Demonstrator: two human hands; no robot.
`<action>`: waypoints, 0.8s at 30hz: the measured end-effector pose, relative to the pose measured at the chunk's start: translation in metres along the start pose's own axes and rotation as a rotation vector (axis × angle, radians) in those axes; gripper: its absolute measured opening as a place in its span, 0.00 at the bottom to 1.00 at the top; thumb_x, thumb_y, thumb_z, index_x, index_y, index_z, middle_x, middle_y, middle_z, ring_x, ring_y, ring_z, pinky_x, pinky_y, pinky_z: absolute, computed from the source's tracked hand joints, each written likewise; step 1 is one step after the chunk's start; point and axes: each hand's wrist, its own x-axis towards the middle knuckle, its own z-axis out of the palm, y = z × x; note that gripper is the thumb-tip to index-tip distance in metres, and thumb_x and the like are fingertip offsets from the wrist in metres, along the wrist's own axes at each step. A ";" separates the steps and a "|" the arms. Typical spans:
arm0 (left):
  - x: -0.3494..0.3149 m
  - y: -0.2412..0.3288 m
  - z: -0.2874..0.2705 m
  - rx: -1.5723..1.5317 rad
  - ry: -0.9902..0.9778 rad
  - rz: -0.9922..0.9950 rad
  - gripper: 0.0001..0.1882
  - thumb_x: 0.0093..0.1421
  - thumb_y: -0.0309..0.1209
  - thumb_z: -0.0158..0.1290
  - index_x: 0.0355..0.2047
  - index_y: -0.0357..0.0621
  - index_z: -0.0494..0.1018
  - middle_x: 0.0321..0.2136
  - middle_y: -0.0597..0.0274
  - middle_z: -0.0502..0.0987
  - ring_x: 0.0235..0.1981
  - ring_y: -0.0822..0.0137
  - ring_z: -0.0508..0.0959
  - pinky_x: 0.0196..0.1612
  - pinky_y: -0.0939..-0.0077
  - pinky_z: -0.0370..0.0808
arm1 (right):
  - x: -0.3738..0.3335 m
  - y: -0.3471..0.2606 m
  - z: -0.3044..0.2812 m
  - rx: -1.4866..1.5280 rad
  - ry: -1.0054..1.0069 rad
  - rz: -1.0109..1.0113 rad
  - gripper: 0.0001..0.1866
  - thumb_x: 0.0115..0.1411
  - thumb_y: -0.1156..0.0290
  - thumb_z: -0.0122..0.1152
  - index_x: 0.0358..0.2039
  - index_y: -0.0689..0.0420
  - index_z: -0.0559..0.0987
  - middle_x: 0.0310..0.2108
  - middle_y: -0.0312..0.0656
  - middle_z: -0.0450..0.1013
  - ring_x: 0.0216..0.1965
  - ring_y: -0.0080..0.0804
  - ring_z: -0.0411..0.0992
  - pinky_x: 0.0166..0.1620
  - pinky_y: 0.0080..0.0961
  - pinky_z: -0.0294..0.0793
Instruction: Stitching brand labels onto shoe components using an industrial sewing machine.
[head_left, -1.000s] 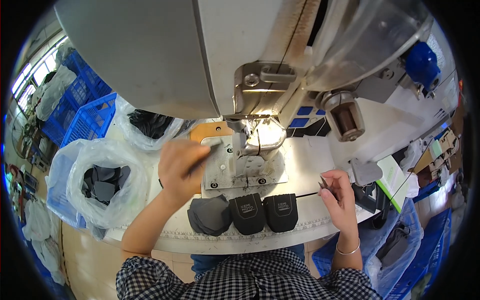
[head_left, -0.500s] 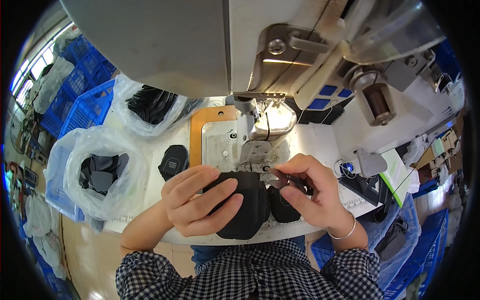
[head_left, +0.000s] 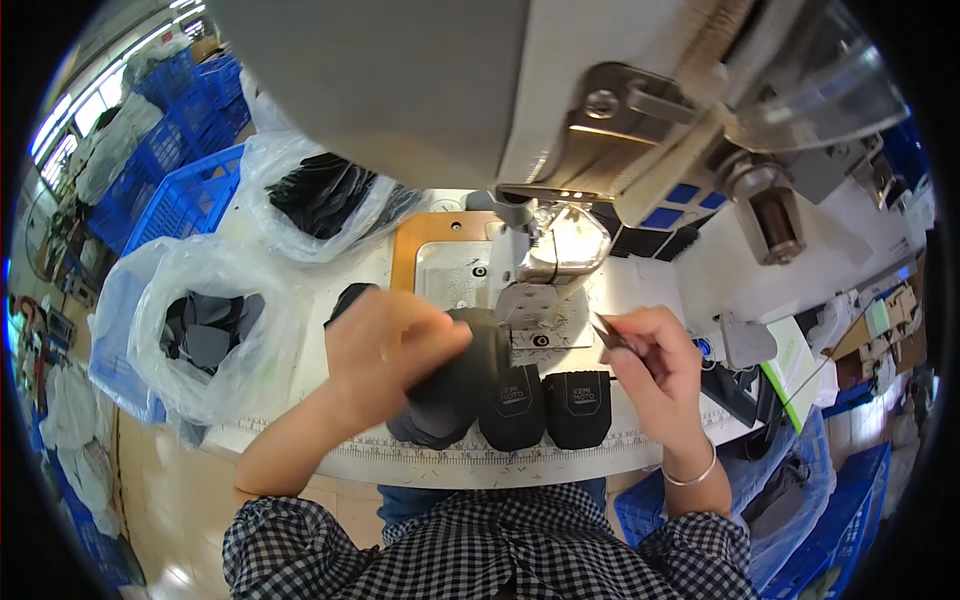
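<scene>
My left hand (head_left: 378,350), smeared by motion, is closed on a dark fabric piece (head_left: 462,385) left of the sewing machine's foot. Its fingertips reach over the upper edge of that piece. Thread snips (head_left: 604,330) are in my closed right hand (head_left: 657,375), their blades pointing up and left toward the machine bed. Between the hands, two black rounded fabric pieces, one nearer the middle (head_left: 511,410) and another to its right (head_left: 579,410), lie side by side with pale print. Beyond my left hand shows part of another black piece (head_left: 350,298).
The sewing machine (head_left: 555,255) with its lit needle area stands ahead. Bags of dark pieces, a nearer one (head_left: 150,330) and a farther one (head_left: 265,190), stand at left. A ruler strip (head_left: 560,455) follows the table's front edge. Blue crates (head_left: 190,205) lie beyond.
My left hand has moved left and turned, taking the dark piece with it. The right hand with the snips has shifted right. Two printed black pieces now show between them.
</scene>
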 end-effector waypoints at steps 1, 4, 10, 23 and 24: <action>-0.004 -0.005 -0.002 0.019 -0.002 -0.016 0.17 0.39 0.25 0.56 0.33 0.45 0.73 0.30 0.64 0.74 0.29 0.71 0.73 0.28 0.83 0.72 | -0.005 0.003 -0.003 0.055 0.006 0.039 0.11 0.52 0.81 0.52 0.37 0.65 0.68 0.30 0.37 0.69 0.32 0.16 0.66 0.37 0.12 0.64; -0.026 -0.033 -0.001 -0.866 0.160 -1.001 0.21 0.44 0.26 0.58 0.40 0.40 0.68 0.28 0.64 0.74 0.26 0.77 0.73 0.22 0.86 0.68 | -0.022 0.012 -0.019 0.020 0.015 0.123 0.11 0.51 0.81 0.52 0.37 0.64 0.68 0.31 0.36 0.68 0.32 0.16 0.65 0.37 0.11 0.63; -0.072 -0.072 0.000 -0.699 -0.231 -1.225 0.26 0.45 0.31 0.59 0.44 0.36 0.63 0.23 0.62 0.75 0.22 0.77 0.73 0.22 0.85 0.68 | -0.040 0.026 -0.034 -0.011 0.060 0.267 0.13 0.49 0.81 0.55 0.37 0.63 0.68 0.31 0.34 0.68 0.29 0.13 0.63 0.33 0.09 0.61; -0.064 -0.005 0.007 -0.120 -0.410 -0.600 0.23 0.41 0.43 0.59 0.34 0.43 0.69 0.28 0.57 0.68 0.31 0.59 0.70 0.32 0.70 0.68 | -0.038 0.012 -0.015 -0.668 -0.176 0.071 0.28 0.36 0.72 0.67 0.42 0.60 0.70 0.40 0.41 0.66 0.30 0.31 0.71 0.33 0.22 0.71; -0.060 0.009 0.007 -0.279 -0.475 -0.573 0.23 0.40 0.43 0.59 0.33 0.41 0.69 0.30 0.57 0.68 0.32 0.59 0.70 0.33 0.70 0.68 | -0.039 0.009 -0.014 -0.703 -0.147 0.068 0.28 0.36 0.71 0.67 0.42 0.59 0.71 0.40 0.41 0.66 0.29 0.30 0.72 0.31 0.21 0.72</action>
